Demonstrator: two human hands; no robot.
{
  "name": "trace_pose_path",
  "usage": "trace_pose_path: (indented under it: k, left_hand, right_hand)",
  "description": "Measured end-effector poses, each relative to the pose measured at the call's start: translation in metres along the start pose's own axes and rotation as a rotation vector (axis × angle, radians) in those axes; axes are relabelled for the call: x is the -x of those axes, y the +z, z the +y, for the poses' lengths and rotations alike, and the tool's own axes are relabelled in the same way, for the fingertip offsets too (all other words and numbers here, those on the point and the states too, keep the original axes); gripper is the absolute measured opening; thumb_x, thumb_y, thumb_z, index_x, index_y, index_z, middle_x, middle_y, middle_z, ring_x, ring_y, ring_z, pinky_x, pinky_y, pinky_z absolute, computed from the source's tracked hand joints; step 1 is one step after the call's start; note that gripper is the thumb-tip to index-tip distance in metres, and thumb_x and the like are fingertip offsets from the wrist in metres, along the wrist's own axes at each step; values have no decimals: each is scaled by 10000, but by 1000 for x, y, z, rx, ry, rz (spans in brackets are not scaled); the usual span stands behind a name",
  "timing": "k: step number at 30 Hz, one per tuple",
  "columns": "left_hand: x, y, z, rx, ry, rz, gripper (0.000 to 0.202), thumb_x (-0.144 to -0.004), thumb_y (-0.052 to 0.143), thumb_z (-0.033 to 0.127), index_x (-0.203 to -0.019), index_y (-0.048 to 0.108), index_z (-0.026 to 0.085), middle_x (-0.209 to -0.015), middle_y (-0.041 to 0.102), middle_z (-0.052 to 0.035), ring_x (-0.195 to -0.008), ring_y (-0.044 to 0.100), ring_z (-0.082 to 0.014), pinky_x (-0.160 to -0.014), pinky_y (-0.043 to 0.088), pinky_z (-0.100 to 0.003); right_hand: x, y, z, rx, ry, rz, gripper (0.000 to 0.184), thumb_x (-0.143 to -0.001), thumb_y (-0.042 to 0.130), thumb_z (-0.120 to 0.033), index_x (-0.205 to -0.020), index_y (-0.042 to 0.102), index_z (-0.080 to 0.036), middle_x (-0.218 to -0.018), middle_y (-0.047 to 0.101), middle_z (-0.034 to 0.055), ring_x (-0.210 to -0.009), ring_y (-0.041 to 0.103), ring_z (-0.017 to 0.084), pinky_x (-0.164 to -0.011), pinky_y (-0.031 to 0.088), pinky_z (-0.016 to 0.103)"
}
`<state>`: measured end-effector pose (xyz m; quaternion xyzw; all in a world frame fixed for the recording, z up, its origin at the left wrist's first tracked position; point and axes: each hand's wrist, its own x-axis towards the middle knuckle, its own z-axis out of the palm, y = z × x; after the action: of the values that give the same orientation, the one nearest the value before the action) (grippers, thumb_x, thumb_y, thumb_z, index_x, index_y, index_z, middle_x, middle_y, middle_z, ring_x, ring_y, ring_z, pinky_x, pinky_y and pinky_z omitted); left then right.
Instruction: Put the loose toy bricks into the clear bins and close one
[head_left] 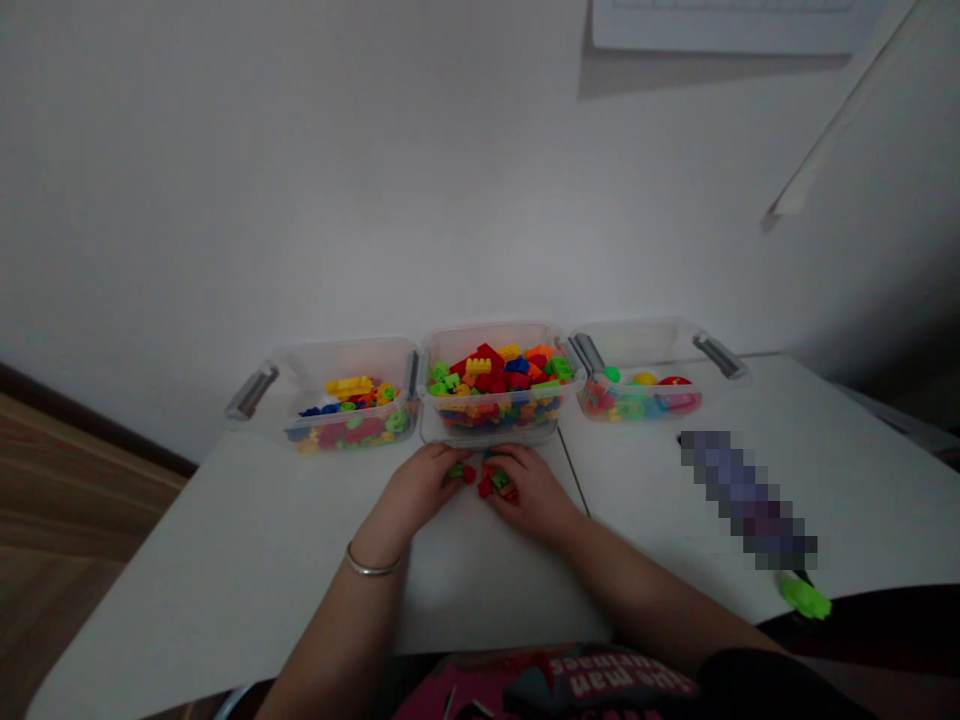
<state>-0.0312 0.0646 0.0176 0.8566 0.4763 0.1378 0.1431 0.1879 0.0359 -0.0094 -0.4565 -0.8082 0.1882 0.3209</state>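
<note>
My left hand (430,478) is closed on small toy building blocks, a green one (456,469) and a red one (469,474) showing at its fingertips. Close beside it, my right hand (529,490) has its fingers curled round more building blocks (498,482), red and green. A narrow gap separates the two hands' pieces. My fingers partly cover the blocks, so how they fit together cannot be made out. Both hands are low over the white table, just in front of the middle clear plastic box (496,408), which is heaped with mixed coloured blocks.
At the left stands a clear box (345,350) part-filled with small coloured pieces. Another clear box (637,340) at the right holds rounded toys. A blurred-out long object (746,500) and a bright green item (805,596) lie right on the white table (247,560). The wall rises behind.
</note>
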Motion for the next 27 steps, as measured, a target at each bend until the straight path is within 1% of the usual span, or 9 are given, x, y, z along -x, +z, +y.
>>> trace_pose_path:
  k: [4, 7, 9, 11, 14, 17, 19, 21, 27]
  left_hand:
    - [3, -11, 5, -1, -4, 1, 273, -848, 597, 247, -1112, 660, 230, -1064, 662, -66, -1010, 616, -220, -920, 501, -363]
    - [6, -26, 11, 100, 31, 69, 234, -861, 572, 229, -1077, 664, 227, -1074, 669, -59, -985, 633, -195, -890, 514, -334]
    - [7, -37, 20, 195, 62, 196, 219, -867, 576, 259, -1067, 659, 223, -1085, 677, -60, -989, 636, -188, -880, 520, -324]
    - [6, -47, 30, 252, 59, 380, 202, -866, 590, 312, -1029, 661, 215, -1066, 691, -64, -991, 639, -195, -895, 518, -342]
    - [-1, -61, 41, 233, 41, 594, 173, -856, 611, 353, -960, 658, 223, -1034, 710, -52, -1001, 636, -204, -956, 489, -386]
    - [-19, -74, 41, 179, 46, 750, 165, -851, 616, 353, -948, 652, 226, -1025, 711, -36, -1011, 626, -194, -972, 469, -376]
    - [-36, -83, 36, 150, -22, 857, 183, -853, 606, 350, -970, 651, 216, -1039, 705, -37, -1021, 617, -191, -966, 460, -362]
    - [-55, -93, 33, 118, -105, 841, 200, -853, 591, 340, -986, 656, 205, -1039, 702, -41, -1008, 618, -193, -937, 463, -351]
    - [-99, -105, 36, -236, -320, 527, 182, -799, 641, 339, -913, 719, 220, -893, 716, -77, -982, 612, -269, -909, 422, -415]
  right_hand:
    - [-1, -1, 0, -11, 0, -2, 371, -772, 712, -261, -1125, 629, -182, -1255, 576, 124, -1172, 517, 257, -1026, 438, 442]
    - [-1, -1, 1, -12, -6, -8, 371, -762, 718, -255, -1116, 636, -180, -1254, 578, 120, -1172, 516, 260, -1027, 437, 445]
    - [-1, -1, 2, -17, -16, -5, 365, -769, 710, -257, -1119, 637, -183, -1251, 579, 120, -1171, 520, 259, -1027, 436, 448]
    - [-1, -1, 3, -26, -20, 0, 350, -782, 696, -260, -1119, 638, -189, -1246, 582, 119, -1169, 524, 255, -1024, 438, 449]
    - [-1, -1, 3, -35, -8, 0, 341, -782, 691, -258, -1113, 641, -194, -1247, 584, 117, -1171, 525, 253, -1020, 442, 446]
    - [-1, 0, 3, -27, -7, -10, 340, -779, 690, -246, -1110, 643, -185, -1255, 582, 121, -1177, 522, 257, -1024, 439, 447]
    - [-1, 0, 2, -22, -6, -13, 334, -779, 688, -241, -1106, 646, -186, -1256, 583, 120, -1177, 522, 258, -1027, 437, 449]
    - [-1, -1, 1, -22, -1, -12, 333, -781, 688, -239, -1108, 646, -188, -1250, 587, 120, -1172, 525, 256, -1025, 439, 448]
    - [-1, -2, 0, -23, 8, -13, 331, -786, 679, -229, -1112, 647, -184, -1256, 581, 122, -1174, 522, 255, -1033, 435, 441]
